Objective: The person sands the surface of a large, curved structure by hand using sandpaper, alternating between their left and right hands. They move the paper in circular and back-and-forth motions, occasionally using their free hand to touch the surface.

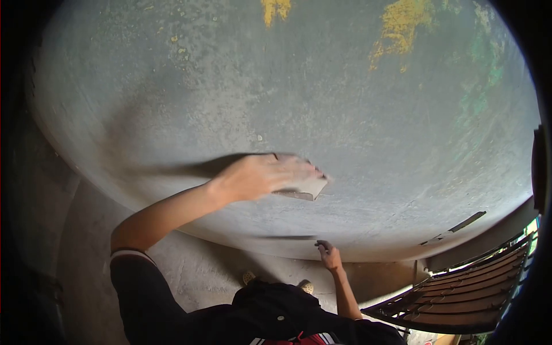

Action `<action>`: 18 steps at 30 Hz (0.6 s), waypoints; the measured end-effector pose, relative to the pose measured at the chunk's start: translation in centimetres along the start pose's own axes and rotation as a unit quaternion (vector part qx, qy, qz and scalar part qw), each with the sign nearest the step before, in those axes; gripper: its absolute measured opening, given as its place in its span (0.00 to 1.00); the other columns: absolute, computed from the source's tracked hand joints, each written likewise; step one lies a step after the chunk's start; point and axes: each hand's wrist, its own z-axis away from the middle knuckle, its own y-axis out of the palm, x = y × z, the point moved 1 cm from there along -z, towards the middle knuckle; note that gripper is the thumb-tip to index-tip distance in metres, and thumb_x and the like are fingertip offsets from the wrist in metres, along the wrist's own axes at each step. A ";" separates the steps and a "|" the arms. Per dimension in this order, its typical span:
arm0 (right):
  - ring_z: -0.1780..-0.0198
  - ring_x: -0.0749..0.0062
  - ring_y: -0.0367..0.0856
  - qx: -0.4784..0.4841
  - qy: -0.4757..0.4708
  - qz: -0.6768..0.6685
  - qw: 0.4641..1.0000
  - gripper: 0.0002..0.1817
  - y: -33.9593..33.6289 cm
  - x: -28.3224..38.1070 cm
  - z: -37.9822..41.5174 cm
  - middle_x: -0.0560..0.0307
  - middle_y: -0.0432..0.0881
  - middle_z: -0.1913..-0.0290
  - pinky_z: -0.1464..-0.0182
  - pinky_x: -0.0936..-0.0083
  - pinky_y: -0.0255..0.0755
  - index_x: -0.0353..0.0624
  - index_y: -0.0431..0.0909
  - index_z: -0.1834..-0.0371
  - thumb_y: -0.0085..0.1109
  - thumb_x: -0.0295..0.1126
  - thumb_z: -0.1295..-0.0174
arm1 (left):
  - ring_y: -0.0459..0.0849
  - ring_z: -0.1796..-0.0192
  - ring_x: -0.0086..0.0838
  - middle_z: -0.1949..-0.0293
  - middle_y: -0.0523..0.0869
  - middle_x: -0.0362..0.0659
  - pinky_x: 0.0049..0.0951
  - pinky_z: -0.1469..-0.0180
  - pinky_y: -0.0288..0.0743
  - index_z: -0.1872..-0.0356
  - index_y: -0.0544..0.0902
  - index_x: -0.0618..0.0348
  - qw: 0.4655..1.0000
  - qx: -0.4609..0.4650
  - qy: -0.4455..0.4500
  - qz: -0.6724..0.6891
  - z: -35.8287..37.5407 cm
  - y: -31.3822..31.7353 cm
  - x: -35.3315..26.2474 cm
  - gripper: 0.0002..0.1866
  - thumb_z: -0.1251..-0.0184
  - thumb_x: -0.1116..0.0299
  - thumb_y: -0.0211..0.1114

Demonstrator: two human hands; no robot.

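Observation:
My left hand (261,177) is pressed flat against a large grey wall (333,103), its fingers slightly smeared by motion. Under the fingers it grips a folded piece of sandpaper (311,188), whose pale edge and corner stick out below and to the right. Lower down, close to the foot of the wall, is my right hand (329,256). Its fingers are curled together, and what they hold, if anything, is too small to make out. Yellow paint patches (402,26) and scuffed, pale areas mark the wall's upper part.
A dark slatted metal gate or rack (460,287) stands at the lower right. A narrow dark slot (467,222) shows low on the wall's right side. Concrete floor (195,267) lies below, with my feet in yellowish clogs (306,286) close to the wall.

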 end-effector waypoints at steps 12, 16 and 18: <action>0.60 0.62 0.80 -0.180 -0.473 0.060 0.860 0.20 -13.1 33.1 -1.6 0.46 0.81 0.61 0.56 0.74 0.71 0.33 0.77 0.60 0.45 0.10 0.57 | 0.53 0.29 0.36 0.34 0.64 0.45 0.42 0.28 0.38 0.33 0.59 0.55 0.902 -0.251 0.025 -0.350 -0.9 -0.4 -0.5 0.28 0.36 0.65 0.50; 0.53 0.56 0.78 -0.382 -0.604 0.251 0.653 0.15 -13.7 38.1 -4.7 0.48 0.80 0.56 0.51 0.69 0.71 0.36 0.77 0.58 0.51 0.15 0.51 | 0.53 0.30 0.49 0.34 0.61 0.53 0.52 0.32 0.46 0.35 0.62 0.59 0.797 -0.553 -0.180 -0.162 0.0 -8.6 0.9 0.26 0.34 0.63 0.50; 0.50 0.54 0.76 -0.428 -0.599 0.298 0.608 0.12 -13.1 38.3 -5.4 0.49 0.80 0.54 0.48 0.68 0.69 0.38 0.77 0.58 0.51 0.19 0.45 | 0.48 0.29 0.52 0.31 0.55 0.53 0.47 0.30 0.39 0.34 0.57 0.65 0.768 -0.610 -0.197 0.005 -0.4 -7.9 0.4 0.28 0.33 0.63 0.48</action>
